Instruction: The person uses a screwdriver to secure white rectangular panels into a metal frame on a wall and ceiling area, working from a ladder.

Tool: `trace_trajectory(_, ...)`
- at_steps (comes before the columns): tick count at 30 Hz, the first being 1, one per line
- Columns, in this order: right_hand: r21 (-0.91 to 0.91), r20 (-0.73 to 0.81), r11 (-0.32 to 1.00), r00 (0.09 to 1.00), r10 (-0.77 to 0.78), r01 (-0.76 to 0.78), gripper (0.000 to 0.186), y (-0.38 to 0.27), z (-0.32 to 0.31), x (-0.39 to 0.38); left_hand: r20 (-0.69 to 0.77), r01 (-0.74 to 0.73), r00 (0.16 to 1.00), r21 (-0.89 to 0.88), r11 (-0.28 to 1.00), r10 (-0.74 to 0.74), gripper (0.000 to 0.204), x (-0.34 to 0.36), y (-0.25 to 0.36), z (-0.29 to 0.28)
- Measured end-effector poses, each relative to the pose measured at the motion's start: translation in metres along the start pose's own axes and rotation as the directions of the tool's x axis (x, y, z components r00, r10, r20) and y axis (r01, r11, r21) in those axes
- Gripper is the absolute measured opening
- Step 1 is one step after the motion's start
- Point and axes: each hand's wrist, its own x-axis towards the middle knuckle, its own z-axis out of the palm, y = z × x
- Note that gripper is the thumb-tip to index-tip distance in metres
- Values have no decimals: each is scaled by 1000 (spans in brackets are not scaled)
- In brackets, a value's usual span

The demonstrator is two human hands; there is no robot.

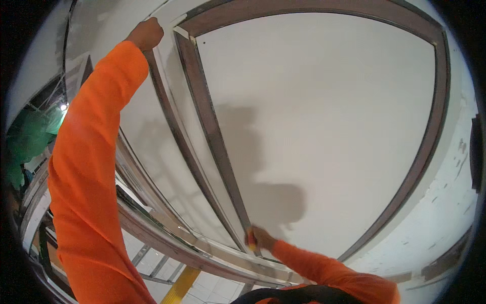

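My left hand (pixel 146 33), below an orange sleeve, is raised to the top of a brown trim strip (pixel 167 96) on a white panelled surface. Its fingers are curled closed; what is in them is hidden. Low in the middle, my right hand (pixel 263 238) is closed on a small red-and-yellow tool (pixel 251 239), held against the lower part of the long brown frame member (pixel 212 126). This member borders a large white panel (pixel 329 116) with shadows on it. A narrower pale strip runs between the two brown strips.
Green sheeting (pixel 28 139) and a small lit lamp (pixel 63 107) are at the far left. Metal rails and a yellow beam (pixel 179 286) show below, near a pale tiled surface. A rough, stained white wall (pixel 450 177) curves along the right.
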Motion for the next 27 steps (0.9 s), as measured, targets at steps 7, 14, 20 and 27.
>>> trace_trajectory(7, 76, -338, 964, 903, 264, -254, 17, 64, -58, -187, 3, -171, 971, -686, 707, 238, 44, -43, 138, -90)
trace_trajectory(14, -65, -681, 951, 683, -263, 302, 37, -52, -22, -289, -481, -741, 561, -655, 149, 674, 27, -137, 336, -198)
trace_trajectory(20, -223, -712, 935, 609, -349, 275, 44, -59, 7, -330, -513, -704, 304, -689, -174, 803, 24, -234, 376, -215)
trace_trajectory(27, -433, -663, 898, 646, -379, 82, 34, -23, 56, -308, -349, -583, 607, -806, 102, 714, 19, -290, 341, -190)
